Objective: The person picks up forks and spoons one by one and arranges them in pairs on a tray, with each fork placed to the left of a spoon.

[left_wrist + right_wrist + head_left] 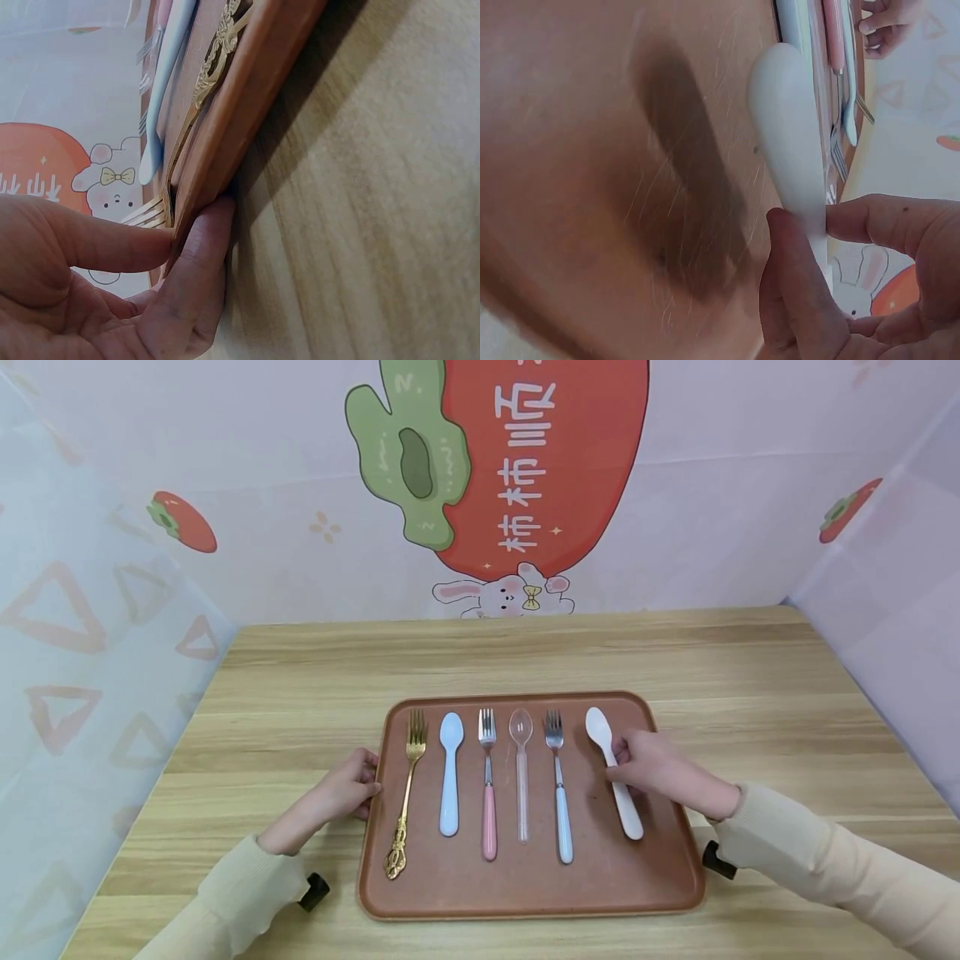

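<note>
My right hand (663, 768) pinches a white spoon (628, 814) between thumb and fingers. In the right wrist view the spoon (787, 127) is held above the tray, and its shadow falls on the surface below. At the brown tray's (517, 893) left edge, my left hand (337, 795) grips the rim. The left wrist view has the thumb (124, 244) on the upper side and the fingers underneath. From left to right on the tray lie a gold fork (405, 806), a light blue spoon (449, 793), a pink-handled fork (489, 818), a clear spoon (522, 793) and a blue-handled fork (562, 822).
The tray rests on a wood-grain table (300, 668). Behind it stands a pale wall covering (712, 527) printed with a large red fruit and a rabbit. More pale covering closes off the left and right sides.
</note>
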A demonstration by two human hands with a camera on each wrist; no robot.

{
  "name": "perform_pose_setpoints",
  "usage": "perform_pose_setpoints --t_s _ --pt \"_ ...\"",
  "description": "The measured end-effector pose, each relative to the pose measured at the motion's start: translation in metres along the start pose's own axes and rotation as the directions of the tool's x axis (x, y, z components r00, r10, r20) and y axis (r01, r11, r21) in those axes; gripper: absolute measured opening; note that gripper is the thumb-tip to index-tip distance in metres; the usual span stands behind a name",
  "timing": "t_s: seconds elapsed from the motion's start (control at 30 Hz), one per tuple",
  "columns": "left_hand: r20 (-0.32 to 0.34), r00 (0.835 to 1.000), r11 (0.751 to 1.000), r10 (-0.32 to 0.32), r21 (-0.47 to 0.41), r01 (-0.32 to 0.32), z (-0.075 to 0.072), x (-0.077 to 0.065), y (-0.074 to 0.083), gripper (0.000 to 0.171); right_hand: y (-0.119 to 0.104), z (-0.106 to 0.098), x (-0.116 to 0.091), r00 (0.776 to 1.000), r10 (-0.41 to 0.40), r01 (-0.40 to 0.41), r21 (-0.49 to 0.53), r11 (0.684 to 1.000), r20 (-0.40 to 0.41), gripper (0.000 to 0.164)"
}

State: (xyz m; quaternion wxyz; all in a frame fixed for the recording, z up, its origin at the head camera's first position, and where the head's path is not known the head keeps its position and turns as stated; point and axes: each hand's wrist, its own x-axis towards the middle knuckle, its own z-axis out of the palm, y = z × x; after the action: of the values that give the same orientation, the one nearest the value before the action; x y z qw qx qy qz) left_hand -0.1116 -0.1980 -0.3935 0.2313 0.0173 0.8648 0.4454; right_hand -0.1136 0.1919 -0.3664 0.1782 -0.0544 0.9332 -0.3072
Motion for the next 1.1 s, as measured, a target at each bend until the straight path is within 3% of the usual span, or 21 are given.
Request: perform_pose_setpoints --t_s 0.13,0.3,0.57,0.9,1.1 --pt "0.003 1.0 1.0 0.0 0.003 0.0 0.0 0.0 0.0 0.028 -0.006 0.005 0.002 0.998 0.057 -0.061 0.098 0.993 0.039 0.016" --pt "0.006 1.0 1.0 -0.001 0.007 0.001 0.0 -0.001 0.0 0.027 -0.009 0.01 0.006 0.992 0.114 -0.12 0.144 0.982 0.046 0.015" --pt "0.007 1.0 1.0 0.002 0.006 -0.002 0.0 -0.001 -0.001 0.026 -0.008 0.019 0.015 0.986 0.161 -0.166 0.094 0.982 0.051 0.016" --pt "0.008 1.0 1.0 0.011 -0.009 -0.011 0.0 -0.001 -0.001 0.026 -0.004 0.02 0.024 0.984 0.163 -0.168 0.076 0.983 0.064 0.014" --pt "-0.002 1.0 1.0 -0.016 -0.01 0.016 0.001 0.0 -0.001 0.027 -0.005 0.019 0.026 0.984 0.157 -0.161 0.053 0.985 0.079 0.016"
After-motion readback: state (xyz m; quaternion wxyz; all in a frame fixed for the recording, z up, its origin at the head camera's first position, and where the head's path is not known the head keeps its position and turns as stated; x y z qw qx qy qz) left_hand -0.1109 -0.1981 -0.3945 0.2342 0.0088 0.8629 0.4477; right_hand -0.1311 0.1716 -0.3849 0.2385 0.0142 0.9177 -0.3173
